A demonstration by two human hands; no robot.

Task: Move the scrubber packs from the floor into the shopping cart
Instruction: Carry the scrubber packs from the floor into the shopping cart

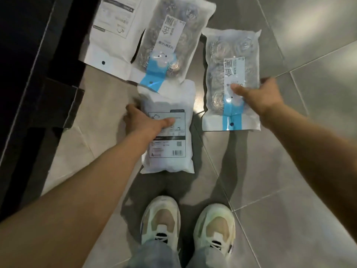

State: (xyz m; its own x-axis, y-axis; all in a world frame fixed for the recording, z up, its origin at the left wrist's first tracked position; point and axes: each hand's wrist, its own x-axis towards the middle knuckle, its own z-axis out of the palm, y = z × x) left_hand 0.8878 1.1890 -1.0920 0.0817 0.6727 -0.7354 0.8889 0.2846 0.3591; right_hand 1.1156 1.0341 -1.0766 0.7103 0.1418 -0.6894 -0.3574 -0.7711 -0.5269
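- Four scrubber packs lay on the tiled floor [289, 180]: two label-up, two back-up.
- Far label-up pack [170, 41] read "vunte…"; other print illegible.
- Left hand [143, 122] gripped the barcode-side pack [170, 144].
- Right hand [258, 97] pinched the right pack [231, 60].
- Fourth pack [114, 31] was cut off at the top.

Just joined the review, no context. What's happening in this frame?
A person is bent over a tiled floor picking up scrubber packs. The left hand grips the near pack, which lies label side up. The right hand grips the pack on the right, thumb on its clear front. Two more packs lie beyond: a clear-front one and a back-side-up one. All four seem to be at floor level. No cart is in view.
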